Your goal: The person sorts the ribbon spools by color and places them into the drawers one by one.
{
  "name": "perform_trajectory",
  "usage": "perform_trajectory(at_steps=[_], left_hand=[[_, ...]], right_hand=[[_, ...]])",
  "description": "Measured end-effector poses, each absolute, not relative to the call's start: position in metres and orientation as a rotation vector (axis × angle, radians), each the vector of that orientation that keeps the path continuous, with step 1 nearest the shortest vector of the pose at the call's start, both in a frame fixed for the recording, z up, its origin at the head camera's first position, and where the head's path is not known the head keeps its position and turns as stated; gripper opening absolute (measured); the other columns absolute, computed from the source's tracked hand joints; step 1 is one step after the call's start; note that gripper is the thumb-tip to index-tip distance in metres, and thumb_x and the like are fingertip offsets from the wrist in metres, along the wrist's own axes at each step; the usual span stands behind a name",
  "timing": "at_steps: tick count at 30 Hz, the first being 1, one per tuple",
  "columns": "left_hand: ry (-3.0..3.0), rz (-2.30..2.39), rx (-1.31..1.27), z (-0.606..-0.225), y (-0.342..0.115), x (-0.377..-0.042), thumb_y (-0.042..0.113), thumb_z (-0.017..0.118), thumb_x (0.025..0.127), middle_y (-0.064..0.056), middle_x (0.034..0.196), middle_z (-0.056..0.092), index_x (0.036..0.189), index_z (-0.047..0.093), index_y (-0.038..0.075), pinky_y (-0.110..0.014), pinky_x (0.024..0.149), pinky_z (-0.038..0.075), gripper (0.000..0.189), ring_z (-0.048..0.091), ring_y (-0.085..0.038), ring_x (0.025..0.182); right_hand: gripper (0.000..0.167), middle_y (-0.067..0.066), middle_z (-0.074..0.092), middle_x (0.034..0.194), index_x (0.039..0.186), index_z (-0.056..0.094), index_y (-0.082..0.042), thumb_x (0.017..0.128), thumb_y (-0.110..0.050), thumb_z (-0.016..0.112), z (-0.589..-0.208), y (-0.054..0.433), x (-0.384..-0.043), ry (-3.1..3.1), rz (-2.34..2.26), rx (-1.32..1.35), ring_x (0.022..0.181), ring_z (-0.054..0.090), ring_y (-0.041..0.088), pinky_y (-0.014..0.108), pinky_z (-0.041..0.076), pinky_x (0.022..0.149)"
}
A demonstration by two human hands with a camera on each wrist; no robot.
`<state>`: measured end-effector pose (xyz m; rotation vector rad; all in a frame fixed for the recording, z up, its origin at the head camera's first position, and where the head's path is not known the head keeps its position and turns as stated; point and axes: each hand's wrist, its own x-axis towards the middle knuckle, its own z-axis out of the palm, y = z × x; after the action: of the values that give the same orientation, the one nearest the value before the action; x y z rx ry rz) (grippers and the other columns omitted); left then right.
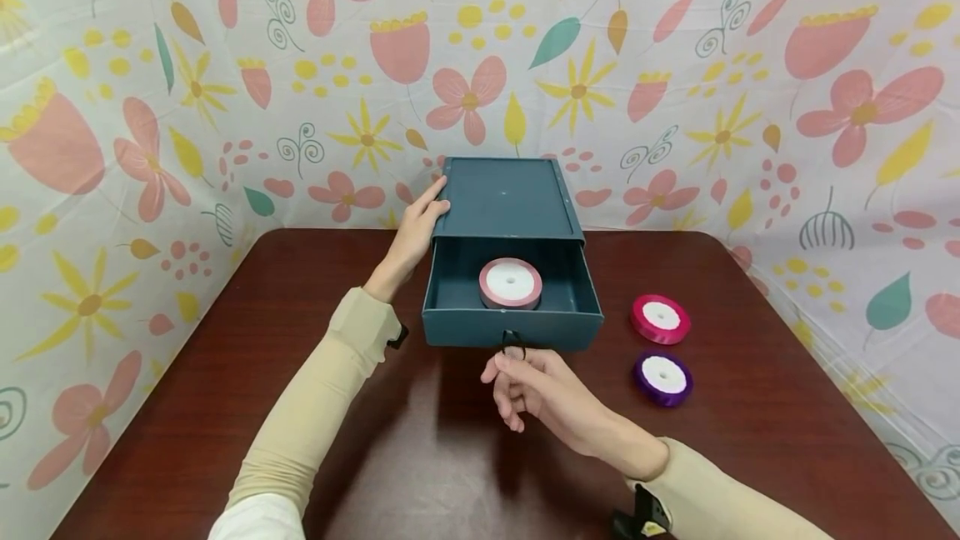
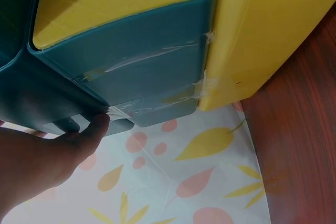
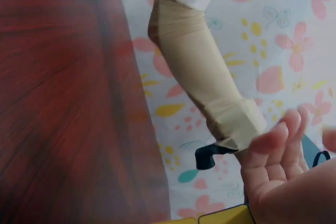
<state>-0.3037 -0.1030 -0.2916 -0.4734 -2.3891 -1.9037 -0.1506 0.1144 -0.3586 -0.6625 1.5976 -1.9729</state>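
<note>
A dark teal box (image 1: 502,198) stands at the back of the table with its drawer (image 1: 517,330) pulled out toward me. Inside the drawer lies a pink ribbon roll (image 1: 511,282) with a white core. My left hand (image 1: 414,233) rests along the box's left side, fingers extended; the left wrist view shows its thumb against the teal wall. At the drawer front, my right hand (image 1: 551,398) holds a thin black pull loop (image 1: 513,342) between thumb and index finger. Its other fingers curl loosely below.
A red ribbon roll (image 1: 660,319) and a purple ribbon roll (image 1: 663,378) lie on the brown table (image 1: 750,440), right of the box. Yellow and teal box units (image 2: 262,45), joined with clear tape, show in the left wrist view. A floral cloth (image 1: 480,65) hangs behind the table.
</note>
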Motion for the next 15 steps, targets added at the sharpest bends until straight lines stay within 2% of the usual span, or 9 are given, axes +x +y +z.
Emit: perform_trajectory(at_steps=[7,15], left_hand=[[-2.385,-1.914,-0.468,-0.2915,-0.1036,-0.3021,0.020,0.036,0.103,-0.007,0.163,0.017,0.155,0.025,0.014,-0.044,0.122,0.019,0.053,0.013,-0.022,0.151],[-2.391,-1.909,-0.462,-0.2907,-0.1034,-0.3032,0.020,0.036,0.103,-0.005,0.163,0.017,0.155,0.025,0.014,-0.044,0.122,0.018,0.053,0.013,-0.021,0.151]], right_hand=[[0.034,-0.004,0.053,0.059,0.085,0.057,-0.010,0.105,-0.030,0.039,-0.3507,0.1116,-0.1522,1.570,-2.037,-0.553,0.055,0.050,0.009,0.023,0.045,0.056],[0.037,-0.003,0.049,0.056,0.082,0.055,-0.010,0.104,-0.034,0.038,-0.3478,0.1093,-0.1547,1.617,-2.050,-0.501,0.053,0.049,0.010,0.024,0.045,0.057]])
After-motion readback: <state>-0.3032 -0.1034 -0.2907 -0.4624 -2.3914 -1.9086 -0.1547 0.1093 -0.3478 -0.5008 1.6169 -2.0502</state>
